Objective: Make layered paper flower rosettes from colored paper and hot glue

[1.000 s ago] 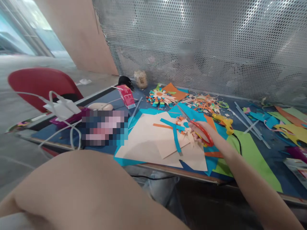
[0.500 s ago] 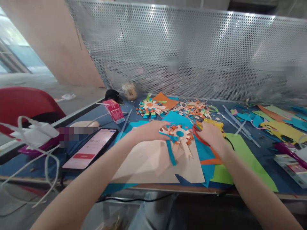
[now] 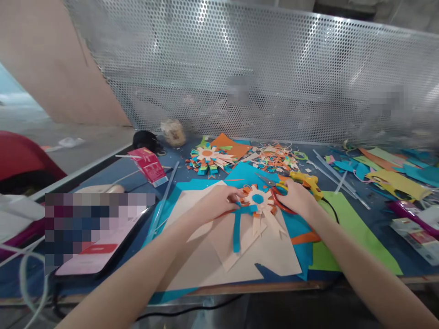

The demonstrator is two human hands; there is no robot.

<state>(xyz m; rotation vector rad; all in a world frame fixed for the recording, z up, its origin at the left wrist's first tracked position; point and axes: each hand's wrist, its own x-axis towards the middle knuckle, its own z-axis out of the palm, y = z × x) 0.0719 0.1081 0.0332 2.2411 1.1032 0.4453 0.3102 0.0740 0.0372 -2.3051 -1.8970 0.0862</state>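
A paper rosette (image 3: 263, 196) with cream petals, orange loops, a blue centre and cream tails lies over cream paper sheets (image 3: 202, 256). At its left edge my left hand (image 3: 219, 204) is closed, fingers curled on the rim. A blue paper strip (image 3: 236, 230) bends down beside that hand's fingertips. My right hand (image 3: 297, 197) is closed round the handles of scissors (image 3: 266, 180), their blades pointing left above the rosette. A red loop handle (image 3: 284, 204) shows under this hand. Just behind it lies a yellow glue gun (image 3: 308, 183) with a black cord.
Another rosette (image 3: 208, 157) and paper scraps (image 3: 274, 157) lie behind. Clear glue sticks (image 3: 338, 178) and coloured offcuts (image 3: 387, 169) are at right, green paper (image 3: 346, 233) nearer. A pink drink carton (image 3: 150, 167) and a phone (image 3: 103, 246) stand left. A perforated metal panel (image 3: 219, 68) closes the back.
The view has shifted, moving the phone and carton left. The scissors blades now show beside my right hand. The rosette sits slightly lower, with its blue strip hanging straighter.
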